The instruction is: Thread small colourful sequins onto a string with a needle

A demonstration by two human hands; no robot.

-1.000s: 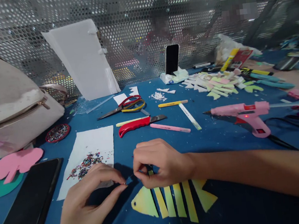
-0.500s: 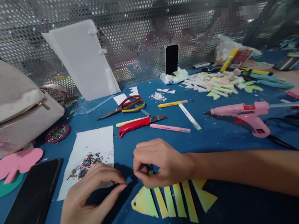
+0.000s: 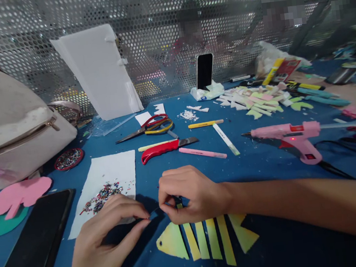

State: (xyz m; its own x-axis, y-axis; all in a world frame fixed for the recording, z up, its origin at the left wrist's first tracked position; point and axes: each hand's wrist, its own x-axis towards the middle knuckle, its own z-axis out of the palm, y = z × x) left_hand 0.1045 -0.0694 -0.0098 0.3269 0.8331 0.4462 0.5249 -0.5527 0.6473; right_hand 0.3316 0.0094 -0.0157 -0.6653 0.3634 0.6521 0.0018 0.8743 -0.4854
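My left hand (image 3: 105, 240) is closed in a pinch, thumb against forefinger, above the edge of a white paper sheet (image 3: 119, 166). Small shiny beads (image 3: 103, 197) lie heaped on that sheet, partly behind the hand. My right hand (image 3: 193, 194) is also pinched shut, and a faint thin thread seems to run between the two sets of fingertips. Under the right hand lies a yellow-green fish cut into parts: a head piece (image 3: 174, 243) with a dark eye, several separated strips (image 3: 202, 244), and a tail piece (image 3: 247, 238). The right hand hides the strips' upper ends.
A red-handled knife (image 3: 160, 149), scissors (image 3: 157, 125) and pens (image 3: 202, 152) lie beyond my hands. To the right is a pink glue gun (image 3: 290, 131) with its cord. A phone (image 3: 33, 248) and a backpack (image 3: 12, 122) are at left. Foam scraps (image 3: 264, 98) are piled behind.
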